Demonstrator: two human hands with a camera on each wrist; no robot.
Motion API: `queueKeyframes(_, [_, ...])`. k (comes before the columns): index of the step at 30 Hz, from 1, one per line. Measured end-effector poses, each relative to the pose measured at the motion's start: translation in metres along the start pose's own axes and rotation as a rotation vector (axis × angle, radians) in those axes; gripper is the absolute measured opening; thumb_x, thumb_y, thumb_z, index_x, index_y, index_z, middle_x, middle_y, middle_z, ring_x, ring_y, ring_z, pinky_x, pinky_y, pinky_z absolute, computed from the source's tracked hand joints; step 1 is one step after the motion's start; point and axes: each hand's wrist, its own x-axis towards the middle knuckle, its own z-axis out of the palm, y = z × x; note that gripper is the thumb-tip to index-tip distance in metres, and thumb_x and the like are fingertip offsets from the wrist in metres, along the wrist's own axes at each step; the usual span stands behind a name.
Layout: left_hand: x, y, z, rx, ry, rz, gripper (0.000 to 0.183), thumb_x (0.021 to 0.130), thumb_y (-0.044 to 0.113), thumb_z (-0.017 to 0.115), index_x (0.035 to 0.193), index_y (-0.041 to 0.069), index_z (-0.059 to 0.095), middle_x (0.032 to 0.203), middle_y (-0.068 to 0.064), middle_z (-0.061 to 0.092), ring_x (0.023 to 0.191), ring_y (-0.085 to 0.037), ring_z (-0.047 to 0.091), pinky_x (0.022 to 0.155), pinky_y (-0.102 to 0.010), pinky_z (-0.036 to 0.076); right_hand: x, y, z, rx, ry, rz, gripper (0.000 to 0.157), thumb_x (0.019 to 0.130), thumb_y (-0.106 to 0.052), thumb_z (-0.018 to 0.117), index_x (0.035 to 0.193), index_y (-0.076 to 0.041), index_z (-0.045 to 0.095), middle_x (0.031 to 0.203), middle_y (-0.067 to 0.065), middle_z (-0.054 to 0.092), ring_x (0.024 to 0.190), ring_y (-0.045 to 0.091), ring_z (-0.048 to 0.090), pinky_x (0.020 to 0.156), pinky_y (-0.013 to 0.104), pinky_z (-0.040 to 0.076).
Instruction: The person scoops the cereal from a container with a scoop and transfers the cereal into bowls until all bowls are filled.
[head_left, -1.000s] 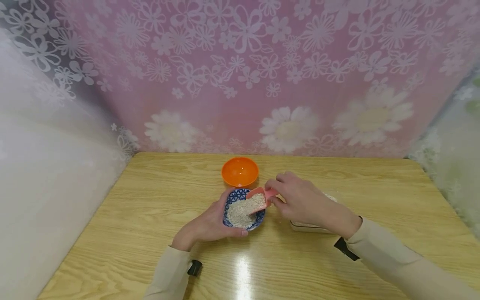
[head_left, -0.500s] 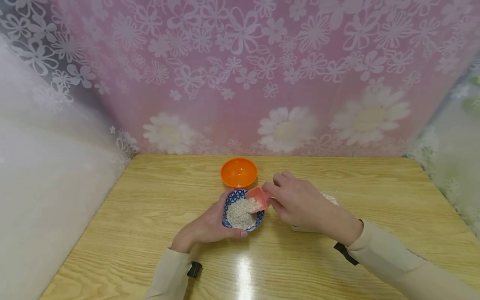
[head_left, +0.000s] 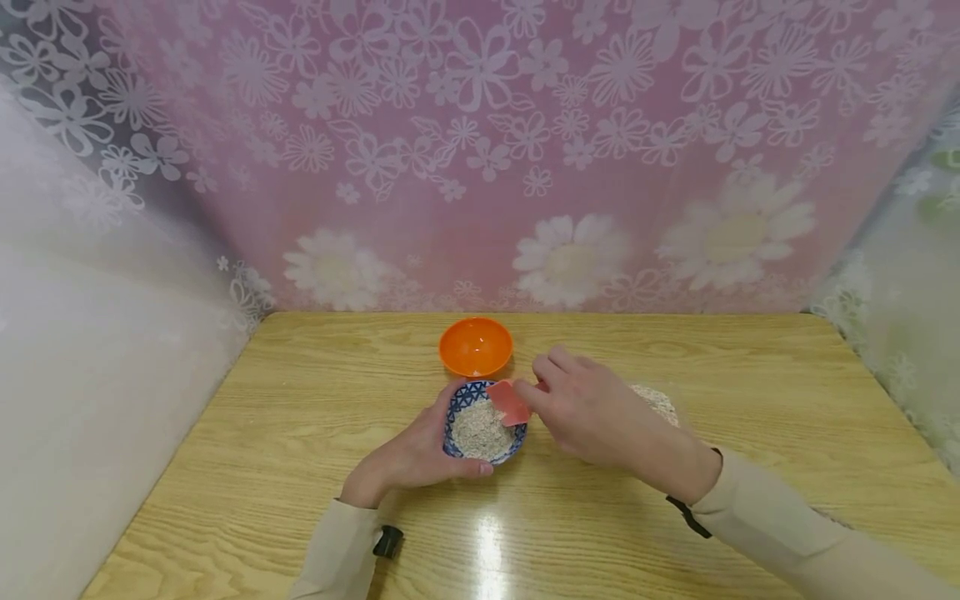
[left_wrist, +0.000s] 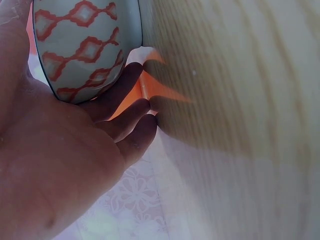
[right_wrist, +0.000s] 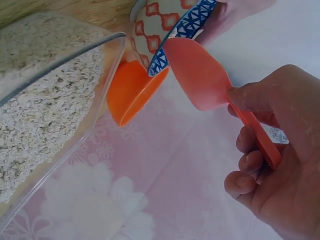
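Observation:
A small bowl (head_left: 459, 402), blue-and-white inside and red-patterned white outside, holds a heap of oats (head_left: 480, 432). My left hand (head_left: 416, 448) grips it from the left, thumb along the near side and fingers around the far side. In the left wrist view, the lower fingertips (left_wrist: 146, 122) reach down to the tabletop. My right hand (head_left: 596, 410) holds a pink-red scoop (right_wrist: 197, 75) by its handle (right_wrist: 262, 137). The scoop is tipped over the bowl's right rim, its underside turned up in the head view.
An orange bowl (head_left: 476, 348) stands just behind the patterned bowl. A clear container (right_wrist: 107, 75) of oats (right_wrist: 50, 110) is to the right, mostly hidden under my right forearm in the head view. A flowered pink curtain (head_left: 420, 250) borders the wooden table's (head_left: 315, 375) back edge.
My right hand has turned the scoop over, and the oats in it have slid into the patterned bowl. My left hand keeps its grip on the bowl in the same place.

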Motion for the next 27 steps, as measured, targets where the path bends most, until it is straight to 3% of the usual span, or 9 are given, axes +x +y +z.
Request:
queueKeyframes(9, [0.0,0.004,-0.002,0.015,0.017,0.015,0.12,0.077,0.043,0.088,0.164,0.025,0.008,0.158,-0.001,0.039,0.135,-0.023,0.048,0.116,-0.051,0.042,-0.004,0.002,0.002,-0.184,0.025,-0.137,0.034,0.082,-0.015,0.082,0.113,-0.013,0.068,0.091,0.004,0.058,0.083,0.02,0.051,0.071,0.025,0.054])
queueKeyframes(14, [0.001,0.004,-0.003,0.018,0.019,0.024,0.119,0.077,0.043,0.088,0.164,0.023,0.009,0.157,-0.002,0.04,0.134,-0.023,0.049,0.115,-0.051,0.042,-0.008,0.004,0.005,-0.16,0.069,-0.136,0.029,0.086,-0.013,0.079,0.113,-0.012,0.068,0.091,0.005,0.06,0.083,0.021,0.053,0.075,0.027,0.056])
queueKeyframes(17, [0.001,0.005,-0.003,0.017,0.012,0.025,0.119,0.077,0.044,0.088,0.164,0.023,0.009,0.157,-0.002,0.041,0.134,-0.023,0.049,0.116,-0.051,0.041,-0.011,0.006,0.009,-0.056,0.116,-0.076,0.031,0.084,-0.007,0.078,0.112,-0.011,0.067,0.085,0.004,0.055,0.079,0.019,0.05,0.069,0.025,0.051])
queueKeyframes(21, [0.002,0.003,-0.003,0.021,0.007,0.025,0.119,0.077,0.044,0.088,0.164,0.022,0.01,0.156,-0.004,0.041,0.135,-0.024,0.049,0.116,-0.052,0.041,-0.019,0.008,0.019,0.147,0.179,0.071,0.025,0.085,-0.008,0.078,0.108,-0.011,0.069,0.078,0.0,0.047,0.073,0.014,0.038,0.062,0.022,0.036])
queueKeyframes(27, [0.0,-0.002,0.002,0.001,-0.006,0.066,0.118,0.08,0.039,0.088,0.164,0.018,0.008,0.158,-0.006,0.041,0.136,-0.026,0.049,0.116,-0.053,0.042,-0.035,0.006,0.034,0.455,0.176,0.336,0.019,0.088,-0.01,0.078,0.106,-0.011,0.071,0.085,-0.003,0.059,0.078,0.01,0.044,0.063,0.022,0.039])
